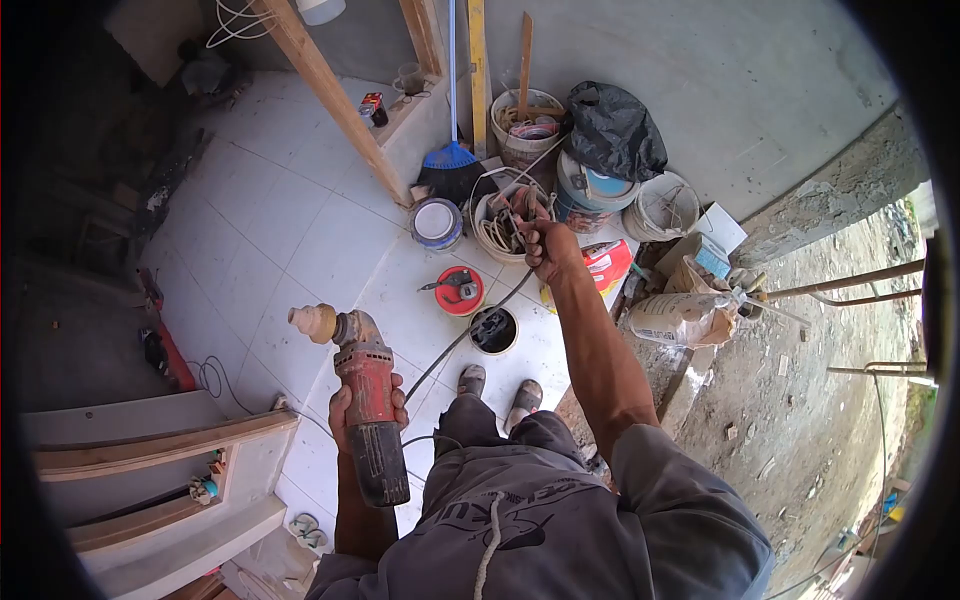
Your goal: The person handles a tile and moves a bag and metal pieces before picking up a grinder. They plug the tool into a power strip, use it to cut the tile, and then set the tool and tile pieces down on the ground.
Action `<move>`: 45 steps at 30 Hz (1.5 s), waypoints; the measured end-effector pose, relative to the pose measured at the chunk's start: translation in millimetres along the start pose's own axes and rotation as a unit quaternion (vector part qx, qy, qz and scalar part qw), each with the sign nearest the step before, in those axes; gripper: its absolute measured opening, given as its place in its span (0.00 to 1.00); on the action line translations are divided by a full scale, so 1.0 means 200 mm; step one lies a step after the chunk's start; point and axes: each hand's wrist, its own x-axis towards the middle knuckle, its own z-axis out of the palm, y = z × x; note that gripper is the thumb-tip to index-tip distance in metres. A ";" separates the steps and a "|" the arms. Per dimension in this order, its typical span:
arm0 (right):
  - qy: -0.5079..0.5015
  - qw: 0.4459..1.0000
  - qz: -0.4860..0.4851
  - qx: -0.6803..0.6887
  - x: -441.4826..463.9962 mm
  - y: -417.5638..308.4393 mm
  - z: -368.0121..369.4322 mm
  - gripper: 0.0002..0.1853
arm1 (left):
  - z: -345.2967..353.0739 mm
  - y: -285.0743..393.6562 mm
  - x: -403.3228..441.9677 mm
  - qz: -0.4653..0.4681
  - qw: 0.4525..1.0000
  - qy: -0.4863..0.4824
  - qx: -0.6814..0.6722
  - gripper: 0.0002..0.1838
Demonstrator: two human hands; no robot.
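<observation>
The left hand grips a red-and-black power tool, palm and fingers wrapped around its body; the tan tip juts toward 11 o'clock from that hand, the black end toward 6. Between 1 and 2 o'clock from it, the right hand has its fingers bent beside a bucket of cords at its 10 o'clock; what they pinch is unclear.
</observation>
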 end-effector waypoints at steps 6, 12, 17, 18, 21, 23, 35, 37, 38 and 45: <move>-0.006 0.998 0.012 -0.056 0.12 0.06 0.13 0.06 | -0.16 0.10 0.03 -0.036 0.999 0.036 -0.001 0.39; 0.080 0.994 -0.014 -0.071 0.08 0.08 0.26 0.10 | -0.18 0.40 0.20 -0.059 0.992 0.071 0.084 0.35; 0.084 0.989 -0.020 -0.119 -0.02 0.23 0.24 0.13 | -0.23 0.60 0.32 -0.063 0.987 0.120 0.090 0.32; 0.090 0.983 -0.019 -0.159 -0.04 0.29 0.24 0.12 | -0.28 0.64 0.34 -0.067 0.989 0.102 0.082 0.31; 0.092 0.973 0.031 -0.210 -0.06 0.45 0.16 0.11 | -0.37 0.69 0.39 -0.062 0.987 0.103 0.103 0.30; 0.100 0.962 0.077 -0.240 -0.03 0.56 0.08 0.12 | -0.43 0.68 0.42 -0.059 0.986 0.118 0.098 0.29; -0.421 0.722 0.015 -0.548 0.20 0.90 -0.03 0.07 | -0.63 0.25 1.02 -0.128 0.969 0.208 0.027 0.29; -0.384 0.726 0.165 -0.546 0.22 0.79 -0.05 0.08 | -0.62 0.08 1.19 -0.122 0.953 0.277 0.022 0.30; -0.420 0.718 0.163 -0.531 0.22 0.74 -0.07 0.09 | -0.60 0.00 1.25 -0.122 0.951 0.284 -0.007 0.30; -0.421 0.575 0.295 -0.636 0.95 0.55 -0.74 0.14 | -0.69 -0.34 1.47 -0.163 0.934 0.291 -0.126 0.29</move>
